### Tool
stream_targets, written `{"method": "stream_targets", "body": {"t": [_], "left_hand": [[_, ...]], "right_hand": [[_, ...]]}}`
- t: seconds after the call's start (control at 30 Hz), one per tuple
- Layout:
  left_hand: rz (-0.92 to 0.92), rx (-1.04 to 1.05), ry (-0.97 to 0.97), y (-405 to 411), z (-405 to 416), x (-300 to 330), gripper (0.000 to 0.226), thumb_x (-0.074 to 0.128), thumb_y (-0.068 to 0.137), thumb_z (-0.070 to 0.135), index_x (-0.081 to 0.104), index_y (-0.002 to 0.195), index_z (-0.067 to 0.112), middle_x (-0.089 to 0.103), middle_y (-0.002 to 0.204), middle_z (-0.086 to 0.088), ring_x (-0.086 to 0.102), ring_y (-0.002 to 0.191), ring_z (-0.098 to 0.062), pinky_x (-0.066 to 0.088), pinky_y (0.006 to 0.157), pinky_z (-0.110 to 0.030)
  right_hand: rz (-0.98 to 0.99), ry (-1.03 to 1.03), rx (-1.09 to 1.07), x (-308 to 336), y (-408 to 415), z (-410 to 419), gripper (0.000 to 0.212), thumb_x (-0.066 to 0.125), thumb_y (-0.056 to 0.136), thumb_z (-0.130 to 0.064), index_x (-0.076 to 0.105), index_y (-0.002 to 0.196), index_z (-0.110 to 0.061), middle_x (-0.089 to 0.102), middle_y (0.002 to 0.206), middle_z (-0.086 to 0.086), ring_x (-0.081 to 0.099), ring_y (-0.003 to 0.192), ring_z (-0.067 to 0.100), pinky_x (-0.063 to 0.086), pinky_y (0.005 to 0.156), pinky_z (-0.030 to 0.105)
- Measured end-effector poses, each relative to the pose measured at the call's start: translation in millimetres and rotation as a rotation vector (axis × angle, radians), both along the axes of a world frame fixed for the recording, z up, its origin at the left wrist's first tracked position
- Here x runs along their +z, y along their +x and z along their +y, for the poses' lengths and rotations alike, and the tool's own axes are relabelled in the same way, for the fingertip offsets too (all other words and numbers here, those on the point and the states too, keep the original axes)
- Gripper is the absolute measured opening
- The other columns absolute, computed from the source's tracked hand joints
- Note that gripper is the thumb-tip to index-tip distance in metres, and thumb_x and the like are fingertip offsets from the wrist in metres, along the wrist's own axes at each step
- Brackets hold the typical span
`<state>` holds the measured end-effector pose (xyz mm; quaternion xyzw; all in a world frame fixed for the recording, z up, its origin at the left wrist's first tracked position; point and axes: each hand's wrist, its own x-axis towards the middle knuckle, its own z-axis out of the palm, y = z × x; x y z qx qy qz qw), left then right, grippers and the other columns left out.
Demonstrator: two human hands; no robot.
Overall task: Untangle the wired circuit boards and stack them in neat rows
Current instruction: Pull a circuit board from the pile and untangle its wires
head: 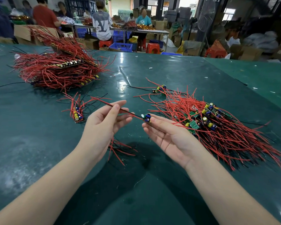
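**A:** What is the head camera giving you on the hands?

**B:** I am watching both forearms reaching in from the bottom, palms turned up and facing each other over the green table. The left hand is pinching the wires of one board between thumb and forefinger, the other fingers loosely curled. The right hand is pinching the small circuit board itself at its fingertips, the rest of the fingers lying nearly straight.

**A:** And the other boards?

**B:** A tangled pile is lying just right of the right hand. A short row is standing left of the left hand, and the big stacked rows are sitting far left. Some loose wires are lying between the wrists.
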<state>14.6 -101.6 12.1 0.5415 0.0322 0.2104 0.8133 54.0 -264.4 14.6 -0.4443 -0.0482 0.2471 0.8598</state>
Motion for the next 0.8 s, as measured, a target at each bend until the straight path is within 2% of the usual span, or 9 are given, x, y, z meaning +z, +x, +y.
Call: {"method": "stream_targets", "body": {"t": [0.13, 0.27, 0.37, 0.47, 0.57, 0.67, 0.8], "left_hand": [[-0.004, 0.097, 0.092, 0.5, 3.3, -1.4, 0.017, 0.051, 0.097, 0.005, 0.068, 0.095, 0.007, 0.072, 0.074, 0.000, 0.069, 0.072, -0.011, 0.055, 0.068, -0.018], [0.072, 0.128, 0.090, 1.6, 9.2, -4.2, 0.013, 0.056, 0.094, 0.004, 0.069, 0.092, 0.005, 0.071, 0.071, -0.002, 0.069, 0.066, -0.013, 0.054, 0.061, -0.017], [0.131, 0.195, 0.103, 3.8, 13.5, -8.2, 0.009, 0.061, 0.090, 0.000, 0.070, 0.089, 0.003, 0.072, 0.070, -0.002, 0.070, 0.065, -0.013, 0.054, 0.060, -0.017], [0.145, 0.245, 0.103, 4.5, 17.6, -9.7, 0.008, 0.066, 0.085, -0.003, 0.072, 0.086, 0.004, 0.071, 0.073, 0.002, 0.067, 0.066, -0.010, 0.055, 0.066, -0.018], [0.133, 0.217, 0.053, 4.8, 17.4, -7.5, 0.008, 0.064, 0.088, 0.000, 0.070, 0.085, 0.003, 0.072, 0.077, 0.010, 0.065, 0.065, -0.007, 0.055, 0.071, -0.017], [0.116, 0.176, 0.039, 5.6, 14.8, -4.7, 0.015, 0.057, 0.094, 0.007, 0.070, 0.089, 0.005, 0.069, 0.085, 0.001, 0.064, 0.068, -0.006, 0.054, 0.068, -0.015], [0.070, 0.097, -0.008, 5.0, 15.4, 1.0, 0.019, 0.050, 0.098, 0.009, 0.069, 0.099, 0.006, 0.066, 0.081, -0.001, 0.064, 0.071, -0.005, 0.054, 0.070, -0.015]], "right_hand": [[0.026, 0.013, 0.032, 0.4, -1.9, 0.5, 0.015, 0.070, 0.065, -0.004, 0.076, 0.078, 0.001, 0.073, 0.081, 0.016, 0.073, 0.072, 0.022, 0.058, 0.062, 0.023], [-0.021, -0.032, 0.048, -0.1, -3.4, 2.2, 0.015, 0.070, 0.065, -0.004, 0.076, 0.078, 0.000, 0.073, 0.080, 0.015, 0.072, 0.072, 0.022, 0.058, 0.064, 0.024], [-0.154, -0.134, 0.018, -3.2, -4.7, 4.2, 0.013, 0.069, 0.072, 0.000, 0.075, 0.083, -0.002, 0.072, 0.078, 0.012, 0.072, 0.071, 0.021, 0.057, 0.066, 0.024], [-0.278, -0.225, -0.035, -5.3, -7.1, 6.3, 0.015, 0.066, 0.080, 0.007, 0.073, 0.089, -0.002, 0.071, 0.077, 0.011, 0.071, 0.071, 0.021, 0.057, 0.068, 0.024], [-0.230, -0.174, -0.039, -3.8, -7.1, 6.0, 0.014, 0.066, 0.079, 0.007, 0.074, 0.085, -0.003, 0.072, 0.076, 0.012, 0.071, 0.069, 0.021, 0.057, 0.066, 0.024], [-0.144, -0.121, -0.038, -2.0, -4.3, 3.9, 0.012, 0.067, 0.076, 0.004, 0.075, 0.082, -0.002, 0.072, 0.077, 0.012, 0.072, 0.069, 0.021, 0.057, 0.064, 0.023], [-0.013, -0.061, -0.027, 1.2, -2.1, 0.7, 0.012, 0.071, 0.063, -0.003, 0.077, 0.074, -0.001, 0.072, 0.077, 0.015, 0.072, 0.071, 0.022, 0.057, 0.062, 0.023]]}}
